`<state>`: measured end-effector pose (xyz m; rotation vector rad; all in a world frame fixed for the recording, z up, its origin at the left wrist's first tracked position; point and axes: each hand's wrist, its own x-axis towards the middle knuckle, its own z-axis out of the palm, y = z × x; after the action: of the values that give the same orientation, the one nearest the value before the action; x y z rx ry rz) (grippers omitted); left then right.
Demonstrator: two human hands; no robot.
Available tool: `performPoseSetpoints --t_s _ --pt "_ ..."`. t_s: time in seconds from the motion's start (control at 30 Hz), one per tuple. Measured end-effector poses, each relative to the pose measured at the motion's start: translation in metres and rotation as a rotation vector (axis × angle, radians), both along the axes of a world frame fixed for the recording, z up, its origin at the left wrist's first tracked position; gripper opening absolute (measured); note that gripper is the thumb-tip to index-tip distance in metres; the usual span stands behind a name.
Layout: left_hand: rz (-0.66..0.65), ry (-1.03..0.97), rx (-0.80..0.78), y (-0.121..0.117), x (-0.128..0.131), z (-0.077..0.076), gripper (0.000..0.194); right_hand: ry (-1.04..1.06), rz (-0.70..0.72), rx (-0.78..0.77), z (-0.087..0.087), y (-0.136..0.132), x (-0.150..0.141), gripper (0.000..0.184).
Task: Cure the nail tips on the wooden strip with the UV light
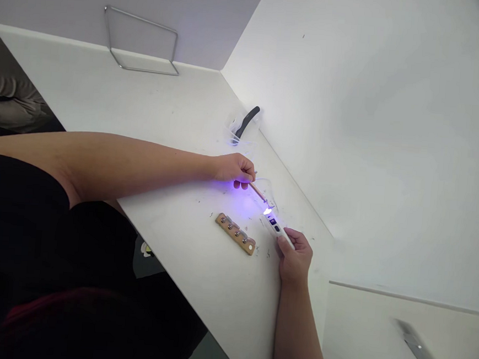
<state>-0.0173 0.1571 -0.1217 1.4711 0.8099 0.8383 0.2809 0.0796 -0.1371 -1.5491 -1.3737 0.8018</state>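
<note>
My left hand [237, 170] pinches a thin copper-coloured stick [258, 191], which slants down to the right. My right hand [297, 255] is wrapped round a slim white handheld UV lamp [277, 228] with a small dark display and a button. The lamp's violet-white glowing end is at the tip of the stick; a small piece seems to be there, but the glare hides it. Below my left hand lies a wooden strip [235, 234] bearing several shiny metal mounts with pale, clear-looking pieces on them.
A black curved handle-like object [247, 123] lies with clear plastic near the wall joint. A bent wire frame [142, 69] stands at the back left. Small dark specks dot the white tabletop [171, 207]. White panels [371, 129] rise behind the table.
</note>
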Motion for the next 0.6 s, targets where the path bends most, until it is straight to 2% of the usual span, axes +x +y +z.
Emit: performPoseSetpoints --t_s 0.33,0.6 --pt "0.012 0.040 -0.040 -0.0021 0.0008 0.0041 0.007 0.003 -0.008 0.010 -0.0018 0.0013 0.0013 0.031" --pt "0.007 0.011 -0.047 0.0004 0.0011 0.0000 0.010 -0.033 0.002 0.025 -0.0031 0.0018 0.0024 0.032"
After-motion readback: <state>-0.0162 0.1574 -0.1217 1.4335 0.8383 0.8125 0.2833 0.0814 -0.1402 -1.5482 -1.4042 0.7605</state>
